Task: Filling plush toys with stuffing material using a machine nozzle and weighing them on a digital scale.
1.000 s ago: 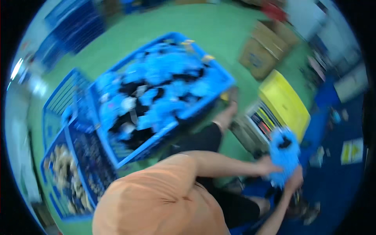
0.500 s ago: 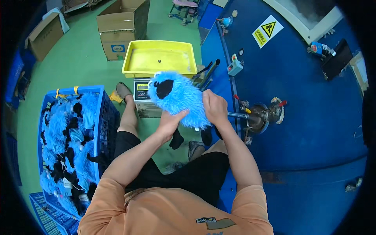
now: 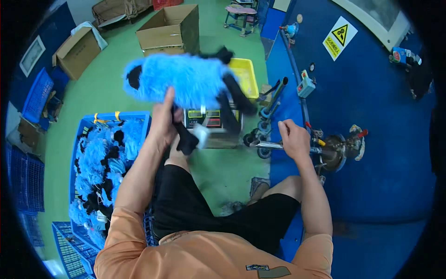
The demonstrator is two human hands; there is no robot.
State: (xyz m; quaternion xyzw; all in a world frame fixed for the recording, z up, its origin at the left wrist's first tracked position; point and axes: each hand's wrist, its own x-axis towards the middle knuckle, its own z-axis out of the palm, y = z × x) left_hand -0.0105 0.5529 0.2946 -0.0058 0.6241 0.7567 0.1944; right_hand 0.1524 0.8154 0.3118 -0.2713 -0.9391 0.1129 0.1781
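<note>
My left hand (image 3: 163,118) is closed on a fluffy blue plush toy (image 3: 181,79), thumb lying on the fur. It is held up in front of the scale (image 3: 209,120) and the yellow tray (image 3: 247,76), hiding much of both. The toy has a black patch at its left end, dangling black limbs (image 3: 239,95) and a white tag (image 3: 200,135), partly blurred. Apart from the toy, my right hand (image 3: 296,139) is closed with fingers curled, and nothing shows in it. Beside and below that hand, a metal tube (image 3: 265,145) juts left from the blue machine.
A blue crate (image 3: 145,128) filled with similar plush skins stands at my left. Cardboard boxes (image 3: 160,39) stand farther back. The blue machine wall (image 3: 371,186) rises at my right, carrying a small switch box (image 3: 305,87) and red-handled valves (image 3: 362,134).
The toy has come off the metal tube and moved left and up in my left hand. My right hand has let go of it and stays near the tube. The view has shifted left.
</note>
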